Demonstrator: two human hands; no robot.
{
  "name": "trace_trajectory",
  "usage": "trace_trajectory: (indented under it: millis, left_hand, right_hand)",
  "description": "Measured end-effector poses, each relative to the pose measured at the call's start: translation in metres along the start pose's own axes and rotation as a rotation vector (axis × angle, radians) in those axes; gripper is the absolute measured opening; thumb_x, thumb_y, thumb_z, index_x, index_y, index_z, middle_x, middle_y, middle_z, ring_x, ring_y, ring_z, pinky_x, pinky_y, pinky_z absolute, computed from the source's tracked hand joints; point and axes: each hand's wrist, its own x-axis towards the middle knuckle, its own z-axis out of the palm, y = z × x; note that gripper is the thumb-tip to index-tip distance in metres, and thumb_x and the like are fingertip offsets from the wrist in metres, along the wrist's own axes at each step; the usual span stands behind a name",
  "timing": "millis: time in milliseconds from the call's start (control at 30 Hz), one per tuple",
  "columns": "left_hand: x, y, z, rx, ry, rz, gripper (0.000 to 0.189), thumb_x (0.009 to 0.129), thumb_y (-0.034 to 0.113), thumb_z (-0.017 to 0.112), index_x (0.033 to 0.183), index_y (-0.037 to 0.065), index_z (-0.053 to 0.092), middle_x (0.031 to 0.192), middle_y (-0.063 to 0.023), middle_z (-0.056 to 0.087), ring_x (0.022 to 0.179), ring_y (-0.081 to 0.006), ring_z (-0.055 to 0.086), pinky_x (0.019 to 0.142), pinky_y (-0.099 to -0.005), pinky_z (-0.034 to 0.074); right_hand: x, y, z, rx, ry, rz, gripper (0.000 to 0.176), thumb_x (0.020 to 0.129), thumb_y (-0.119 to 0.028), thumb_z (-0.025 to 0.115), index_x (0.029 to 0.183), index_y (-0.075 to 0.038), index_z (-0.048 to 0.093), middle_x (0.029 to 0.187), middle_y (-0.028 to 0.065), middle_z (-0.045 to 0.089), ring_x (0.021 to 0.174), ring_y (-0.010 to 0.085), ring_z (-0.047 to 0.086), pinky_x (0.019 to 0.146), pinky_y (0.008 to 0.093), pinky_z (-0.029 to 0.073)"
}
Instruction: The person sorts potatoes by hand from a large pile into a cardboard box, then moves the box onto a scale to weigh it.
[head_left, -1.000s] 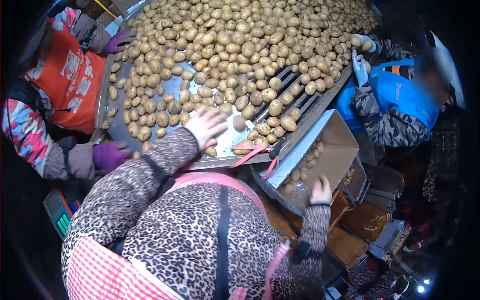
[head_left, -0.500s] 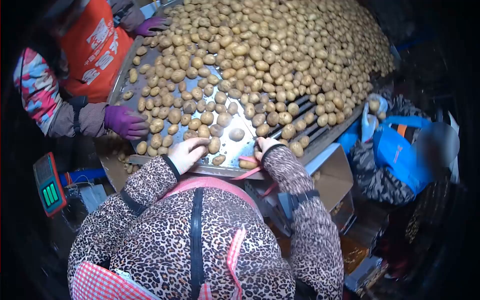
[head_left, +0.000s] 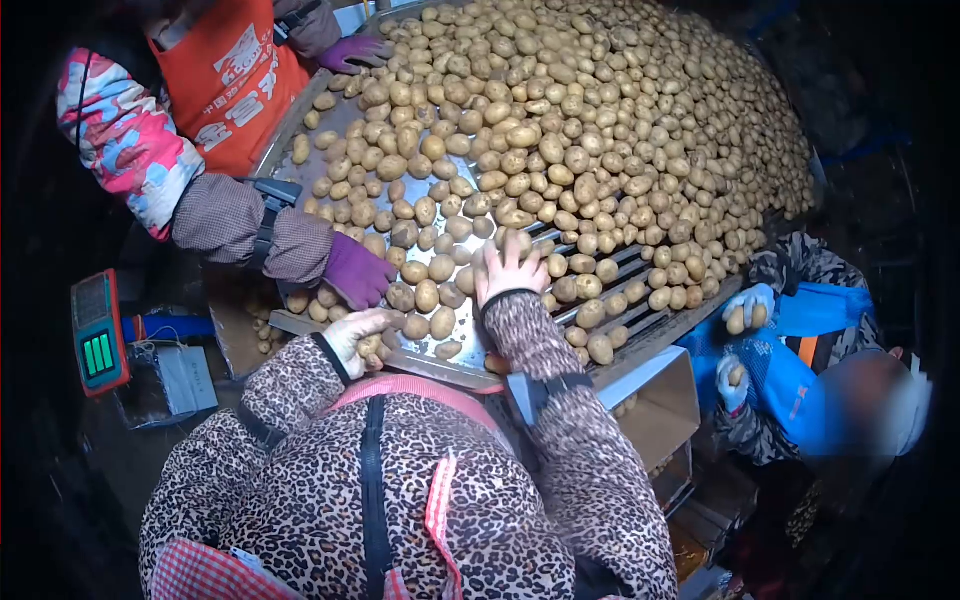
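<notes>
Many potatoes [head_left: 640,110] lie heaped on a metal sorting table [head_left: 470,328] with dark slats at its right. My left hand [head_left: 362,340] is at the table's front edge, its fingers curled round a potato [head_left: 370,346]. Farther in, my right hand [head_left: 512,268] reaches over the potatoes at the left end of the slats, palm down with fingers spread, touching potatoes; nothing is visibly gripped in it. A co-worker's purple-gloved hand [head_left: 360,272] rests among the potatoes just beyond my left hand.
The co-worker's other purple glove [head_left: 356,53] is at the far left edge. A scale display [head_left: 98,335] stands at left. At right, another person in blue [head_left: 800,350] holds potatoes in gloved hands. An open cardboard box [head_left: 655,405] sits below the table's right front.
My right hand has moved from the front edge up onto the potatoes. My left hand has drawn down with a potato. The co-worker's near glove has moved right, and the person in blue has raised gloved hands.
</notes>
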Motion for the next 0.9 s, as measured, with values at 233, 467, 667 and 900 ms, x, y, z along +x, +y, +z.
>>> trace_trajectory:
  millis: [233,467,667,900]
  left_hand:
    - [-0.005,0.011,-0.008,-0.117,0.124,0.080,0.025,0.092,0.020,0.058,0.112,0.005,0.058,0.083,-0.0060,0.063,0.060,-0.0175,0.062,0.042,-0.0248,0.044]
    - [0.000,0.006,0.001,-0.041,0.102,0.071,0.026,0.094,0.020,0.056,0.114,0.004,0.056,0.083,-0.0069,0.062,0.058,-0.0161,0.057,0.043,-0.0247,0.042]
    - [-0.001,0.019,0.013,-0.112,0.174,0.099,0.025,0.095,0.020,0.054,0.113,0.003,0.055,0.080,-0.0072,0.061,0.059,-0.0158,0.058,0.042,-0.0237,0.042]
    - [0.022,0.023,0.031,-0.008,0.090,0.031,0.023,0.095,0.021,0.054,0.111,0.005,0.057,0.083,-0.0061,0.062,0.059,-0.0142,0.058,0.043,-0.0225,0.042]
  right_hand:
    - [0.054,0.046,-0.056,0.344,-0.348,0.089,0.035,0.085,-0.026,0.053,0.116,-0.010,0.059,0.101,0.0193,0.065,0.093,0.0364,0.064,0.083,0.0438,0.052]
    - [0.132,0.059,0.005,0.310,-0.472,0.320,0.051,0.083,-0.037,0.058,0.125,-0.007,0.054,0.118,0.0229,0.060,0.107,0.0335,0.061,0.093,0.0446,0.048]
    - [0.073,0.141,-0.005,1.861,-0.136,0.542,0.045,0.076,-0.024,0.067,0.114,-0.003,0.058,0.099,0.0180,0.063,0.081,0.0247,0.064,0.069,0.0362,0.054]
    - [0.090,0.136,-0.029,0.191,-0.304,0.264,0.034,0.087,-0.024,0.056,0.117,-0.009,0.061,0.113,0.0139,0.063,0.104,0.0288,0.062,0.085,0.0431,0.052]
